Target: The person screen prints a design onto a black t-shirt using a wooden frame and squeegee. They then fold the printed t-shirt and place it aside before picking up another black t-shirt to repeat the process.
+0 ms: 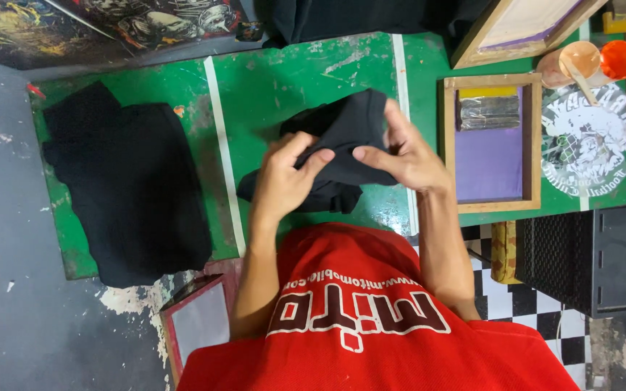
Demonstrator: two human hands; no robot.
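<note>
I'm gripping the black garment (pixel 342 148) with left hand (pixel 284 177) and right hand (pixel 407 156), mid-fold over green table (pixel 291 80); flattening probably needed.

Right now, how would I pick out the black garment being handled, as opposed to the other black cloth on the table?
Start at the green table with its pale stripes. Between the two stripes, just above the red shirt, the black garment is bunched up in the left hand and right hand. The other black pile lies flat and untouched, left of the left stripe.
</note>
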